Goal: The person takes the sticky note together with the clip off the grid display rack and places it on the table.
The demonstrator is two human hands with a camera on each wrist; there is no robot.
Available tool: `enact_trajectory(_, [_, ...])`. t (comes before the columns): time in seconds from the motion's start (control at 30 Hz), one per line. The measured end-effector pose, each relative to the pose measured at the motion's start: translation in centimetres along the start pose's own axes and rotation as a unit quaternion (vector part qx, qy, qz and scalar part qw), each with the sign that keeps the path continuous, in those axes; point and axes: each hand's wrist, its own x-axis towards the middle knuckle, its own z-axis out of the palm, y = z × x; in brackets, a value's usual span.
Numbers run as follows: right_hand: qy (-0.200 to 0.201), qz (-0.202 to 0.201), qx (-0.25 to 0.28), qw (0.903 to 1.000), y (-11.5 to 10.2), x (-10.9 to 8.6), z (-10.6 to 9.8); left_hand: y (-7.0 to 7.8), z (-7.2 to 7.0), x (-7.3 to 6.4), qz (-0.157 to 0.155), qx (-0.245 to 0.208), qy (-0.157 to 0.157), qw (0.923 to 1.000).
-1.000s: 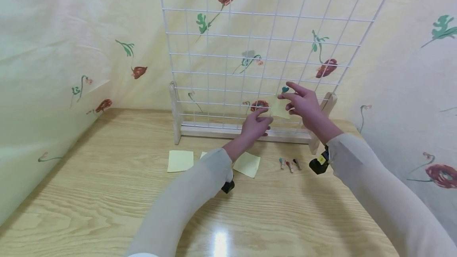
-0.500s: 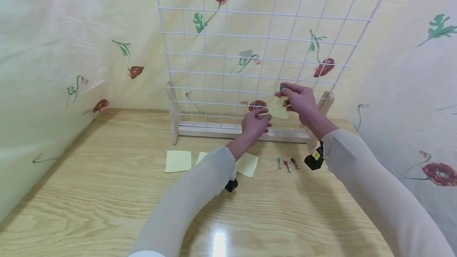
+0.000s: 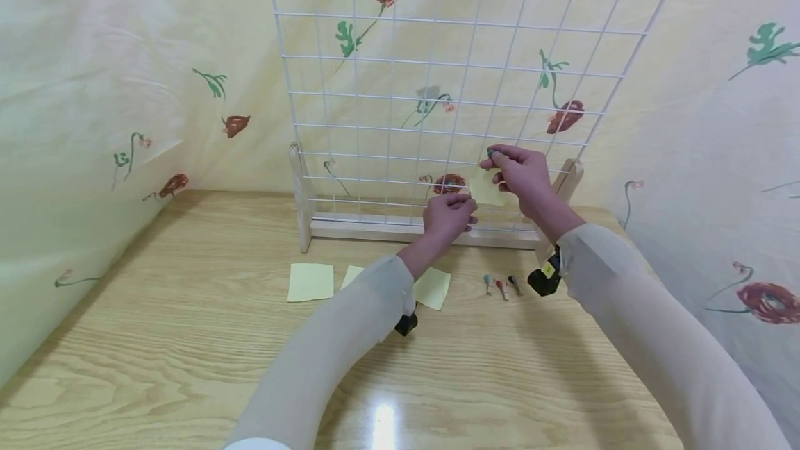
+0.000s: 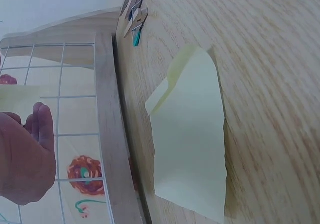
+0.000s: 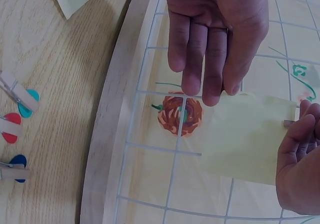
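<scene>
A pale yellow sticky note (image 3: 486, 188) is held up against the white wire grid (image 3: 431, 96). In the head view my left hand (image 3: 446, 215) is at its lower left; in the right wrist view, that thumb and index finger pinch its edge. My right hand (image 3: 523, 171) is at the note's upper edge, pinching a small wooden clothespin (image 5: 289, 123) with a teal decoration. Its fingers hide most of the clothespin. Several other notes lie on the table below, including one (image 3: 310, 282) at left and one (image 3: 432, 288) partly behind the left sleeve.
Three clothespins with round coloured decorations, teal (image 5: 28, 103), red (image 5: 11, 128) and dark blue (image 5: 19, 168), lie on the wooden table (image 3: 187, 353) right of the notes. The grid stands in a wooden base (image 3: 369, 229) with upright side feet. Flowered cloth (image 3: 144, 54) hangs behind and at the sides.
My right hand has shifted slightly left, its raised index finger and thumb closing over the teal decoration. The left hand stays at the note's edge. The head view has panned a little.
</scene>
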Motion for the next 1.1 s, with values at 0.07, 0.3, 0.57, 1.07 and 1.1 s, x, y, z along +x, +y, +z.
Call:
enact_trajectory(0.07, [0.003,0.000,0.006,1.0000,0.0,0.0,0.1,0.0,-0.1,0.0,-0.001,-0.001,-0.002,1.0000])
enact_trajectory(0.3, [0.011,0.001,0.047,0.9988,0.0,-0.1,0.3,0.0,-0.1,0.0,-0.012,-0.016,-0.004,0.9998])
enact_trajectory(0.57, [0.022,-0.010,0.104,0.9943,-0.2,-0.1,0.5,0.1,-0.3,-0.4,-0.024,-0.034,-0.012,0.9991])
enact_trajectory(1.07, [-0.002,-0.003,0.165,0.9864,-0.2,-1.4,-0.9,-0.3,-2.0,-1.3,-0.030,-0.051,-0.049,0.9970])
enact_trajectory(1.1, [-0.004,-0.004,0.167,0.9859,-0.1,-1.5,-1.1,-0.4,-2.2,-1.5,-0.033,-0.051,-0.056,0.9966])
